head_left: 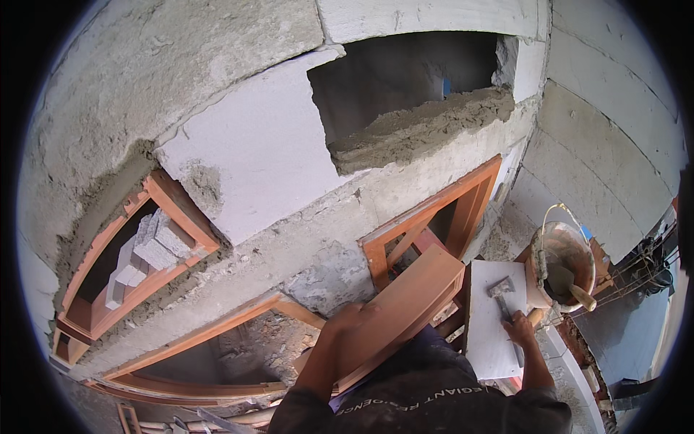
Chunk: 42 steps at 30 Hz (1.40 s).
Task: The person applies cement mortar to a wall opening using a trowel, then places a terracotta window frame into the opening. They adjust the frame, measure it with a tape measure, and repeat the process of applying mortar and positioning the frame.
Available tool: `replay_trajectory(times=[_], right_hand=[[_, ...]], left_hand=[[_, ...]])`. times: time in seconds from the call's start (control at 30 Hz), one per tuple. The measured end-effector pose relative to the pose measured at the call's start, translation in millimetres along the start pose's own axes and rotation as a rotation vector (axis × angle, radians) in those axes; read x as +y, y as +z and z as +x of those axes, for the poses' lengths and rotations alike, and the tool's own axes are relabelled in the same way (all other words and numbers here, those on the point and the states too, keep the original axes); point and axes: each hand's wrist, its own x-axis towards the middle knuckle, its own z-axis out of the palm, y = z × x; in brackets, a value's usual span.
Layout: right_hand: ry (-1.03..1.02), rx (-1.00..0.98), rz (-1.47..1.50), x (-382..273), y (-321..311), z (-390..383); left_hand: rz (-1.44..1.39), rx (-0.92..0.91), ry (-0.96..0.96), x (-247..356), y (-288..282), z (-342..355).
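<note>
My left hand is closed on the edge of a reddish-brown wooden frame, which slants across my front, propped against my body. My right hand is wrapped around the handle of a hammer. The hammer's metal head is over a white block, and I cannot tell if it touches. Ahead, a rectangular hole in the block wall has a bed of wet grey mortar along its lower edge.
A bucket with a trowel in it stands right of the white block. Wooden frames are set in the wall at left and centre; broken block pieces lie in the left one. Rebar juts at far right.
</note>
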Motion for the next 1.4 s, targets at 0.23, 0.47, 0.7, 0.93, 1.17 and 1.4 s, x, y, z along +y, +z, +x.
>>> replay_trajectory(times=[0.23,0.47,0.7,0.93,1.17,1.4], right_hand=[[-0.138,0.108,0.474,-92.5,-50.6,6.9],[-0.771,0.294,0.867,-313.3,-179.2,19.6],[-1.281,0.977,0.887,-439.5,-231.4,22.0],[-1.052,0.670,0.770,-436.6,-223.5,33.2],[-1.042,0.696,0.945,-411.3,-215.8,18.9],[-0.433,0.646,0.763,-207.1,-117.9,6.9]], left_hand=[[0.088,0.025,0.033,13.0,-0.8,-6.3],[0.078,-0.013,0.020,6.4,0.2,-2.4],[0.133,-0.011,0.024,18.0,-4.3,-15.8],[0.083,0.060,0.069,8.5,3.5,-10.9],[0.067,0.017,0.001,37.0,-7.5,-30.0],[0.154,0.021,0.074,7.1,6.0,-0.8]])
